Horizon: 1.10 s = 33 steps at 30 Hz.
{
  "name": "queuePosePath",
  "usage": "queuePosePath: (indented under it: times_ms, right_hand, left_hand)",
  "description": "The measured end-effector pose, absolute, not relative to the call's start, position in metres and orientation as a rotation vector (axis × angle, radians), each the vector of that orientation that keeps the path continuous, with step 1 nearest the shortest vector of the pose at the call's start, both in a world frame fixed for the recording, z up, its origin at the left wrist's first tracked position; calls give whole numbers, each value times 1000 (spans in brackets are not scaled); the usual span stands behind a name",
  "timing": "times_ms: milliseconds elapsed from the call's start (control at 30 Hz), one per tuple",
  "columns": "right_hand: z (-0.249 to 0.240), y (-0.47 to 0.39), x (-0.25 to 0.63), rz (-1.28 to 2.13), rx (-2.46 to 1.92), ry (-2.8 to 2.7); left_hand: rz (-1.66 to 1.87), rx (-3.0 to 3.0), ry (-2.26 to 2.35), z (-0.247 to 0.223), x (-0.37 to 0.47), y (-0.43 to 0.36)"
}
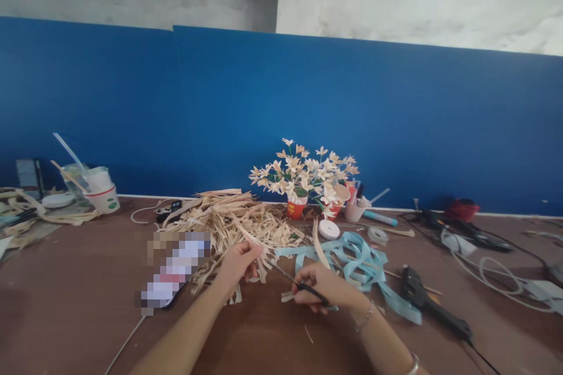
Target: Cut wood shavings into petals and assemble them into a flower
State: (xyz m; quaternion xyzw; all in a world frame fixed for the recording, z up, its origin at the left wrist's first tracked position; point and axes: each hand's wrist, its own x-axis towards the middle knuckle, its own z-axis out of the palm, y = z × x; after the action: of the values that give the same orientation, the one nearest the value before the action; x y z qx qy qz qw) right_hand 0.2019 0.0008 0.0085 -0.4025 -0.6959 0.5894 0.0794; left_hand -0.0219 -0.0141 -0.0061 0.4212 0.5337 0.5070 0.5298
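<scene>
My left hand (237,266) is closed, pinching a pale strip of dried husk (263,254) between thumb and fingers. A pair of scissors (311,291) with dark handles is in my right hand (319,288), and its blades point up and left towards that strip. Whether the blades touch the strip I cannot tell. Just behind my left hand spreads a heap of dried husk strips (220,214). Past my right hand lies a tangle of light blue ribbon (363,263). Behind it all, white husk flowers (303,167) rise from a small red pot (297,207).
A phone (176,272) with a blurred screen lies left of my left hand, a cable running from it. On the right are a black glue gun (433,307) and white cables (488,275). Cups (103,193) stand at the back left. A blue partition (176,111) bounds the table.
</scene>
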Motion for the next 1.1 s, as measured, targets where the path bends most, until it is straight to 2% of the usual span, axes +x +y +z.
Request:
queuePosePath:
  times_ms: [800, 1100]
  right_hand:
    - [10, -1, 204, 1720, -1261, -2165]
    - [7, 0, 200, 1822, -1281, -2167]
  left_hand:
    - [1006, 1159, 1271, -19, -21, -12]
    - [1036, 1314, 1516, -17, -25, -10]
